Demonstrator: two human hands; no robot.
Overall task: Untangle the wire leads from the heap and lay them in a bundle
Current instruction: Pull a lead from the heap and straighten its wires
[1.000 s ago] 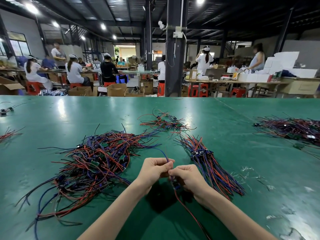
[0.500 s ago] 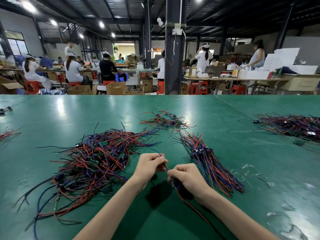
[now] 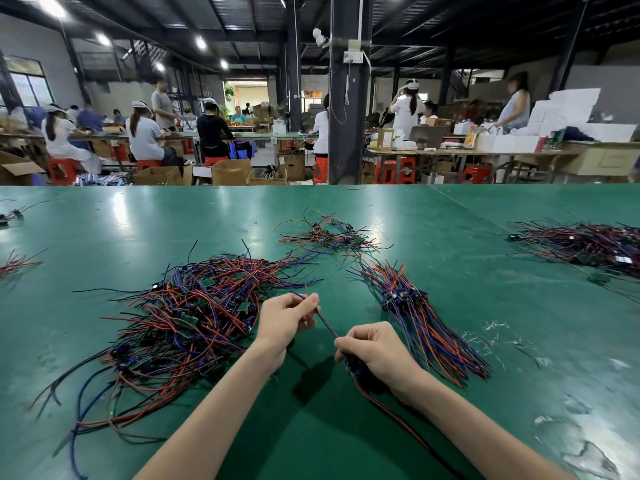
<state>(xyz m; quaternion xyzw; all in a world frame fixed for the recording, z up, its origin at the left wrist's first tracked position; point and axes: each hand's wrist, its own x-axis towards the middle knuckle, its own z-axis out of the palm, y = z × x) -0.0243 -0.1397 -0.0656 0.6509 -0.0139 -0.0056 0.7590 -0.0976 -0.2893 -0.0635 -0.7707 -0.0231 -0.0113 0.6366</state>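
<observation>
One at a time: held a single lead [image 3: 327, 323] stretched between both hands, raised just above the bench [image 3: 450, 237]. Pinched its upper end in the left hand [image 3: 287, 320], fingers [image 3: 310, 301] curled round it, just beside the heap [image 3: 194, 313]. Gripped the lower part, dark block included, in the right hand [image 3: 377, 351], fingers curled tight; left the red tail trailing toward the body. Could not tell whether the far tip was free of the heap. Probably called for light tension only, a check for clinging strands, then a turn to match the bundle [image 3: 422, 320] lying just right of the hands, block beside blocks. Risked fresh knots with any hard tug.
</observation>
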